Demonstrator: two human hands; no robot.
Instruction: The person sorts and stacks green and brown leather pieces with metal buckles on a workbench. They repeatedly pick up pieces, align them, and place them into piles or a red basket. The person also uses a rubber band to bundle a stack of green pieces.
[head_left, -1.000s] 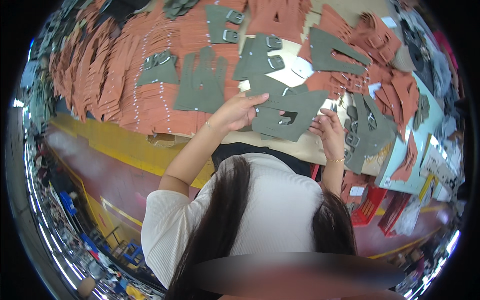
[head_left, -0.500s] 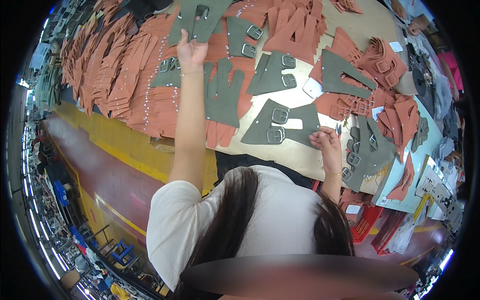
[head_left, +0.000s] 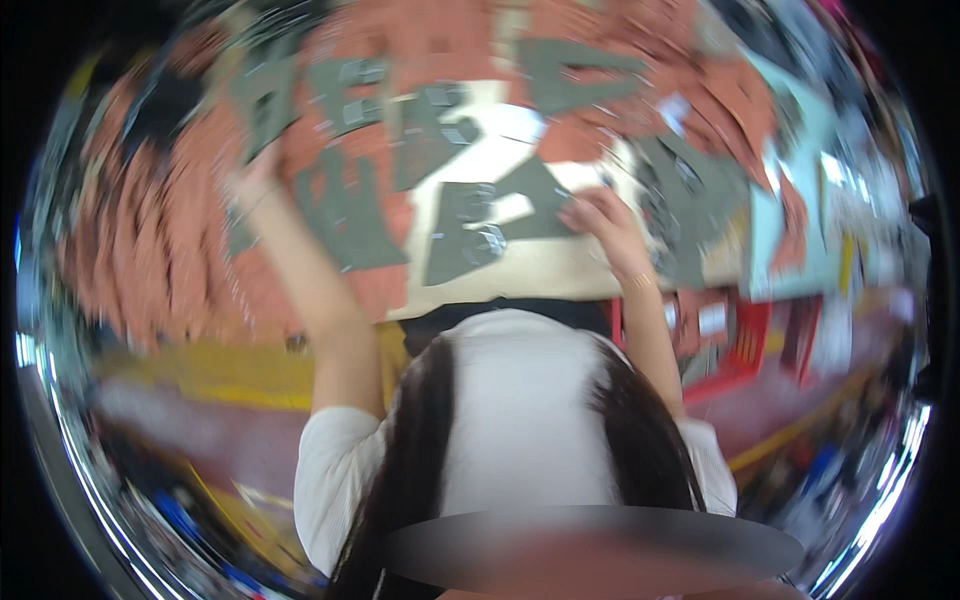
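Observation:
Motion blurs the whole view. At the far left, my left hand [head_left: 258, 175] is closed on the lower end of a green leather piece [head_left: 268, 105] with a slot in it. My right hand [head_left: 608, 222] is at the right end of a flat green buckled piece [head_left: 462, 225]. Its fingers are curled together in a pinch; what is between them, if anything, is too smeared to make out. More green pieces lie between my hands and beyond, one [head_left: 345, 212] cut into strips and another with two buckles [head_left: 435, 125].
Overlapping rust-orange leather pieces [head_left: 130, 235] cover the left of the table. Orange pieces [head_left: 720, 110] and a green buckled stack [head_left: 690, 205] lie at the right, beside a pale blue board [head_left: 765, 265]. Red crates [head_left: 750, 340] stand below the table edge.
The view has turned, and the picture is now blurred. My left hand, with the green piece, appears lower and farther left. My right hand stays by the end of the buckled piece.

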